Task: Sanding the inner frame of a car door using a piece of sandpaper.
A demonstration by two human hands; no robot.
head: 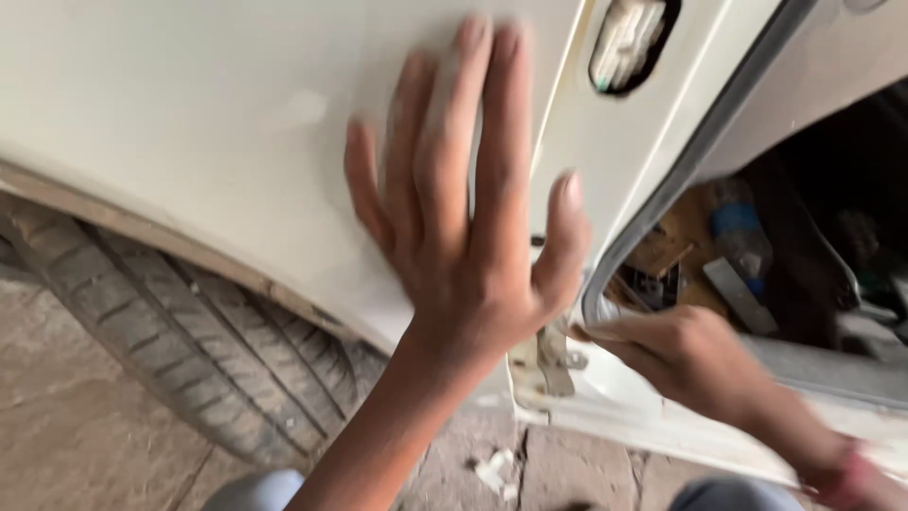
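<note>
The left hand (463,237) lies flat against the white car panel (208,123), fingers (501,114) stretched out and slightly apart, gripping nothing; the thumb reaches toward the panel's rear edge, where the door opening begins. The palm sits just above the metal hinge (553,355), which is bolted at the lower corner of the panel. The right hand (695,355) is just beside that hinge, on the side away from the panel, its fingers curled together into a loose fist around something small and flat (too blurred to say what). It rests on the white door sill (662,426). A grey rubber seal (700,142) runs up from the hinge along the edge of the opening. Past the seal, inside the car, lie a plastic bottle (742,237) and some loose odds and ends. Below the panel, well to the other side of the hinge, is the tyre (189,331), standing on a stone floor (66,416). A dark oval slot (632,43) sits high above the hinge.
</note>
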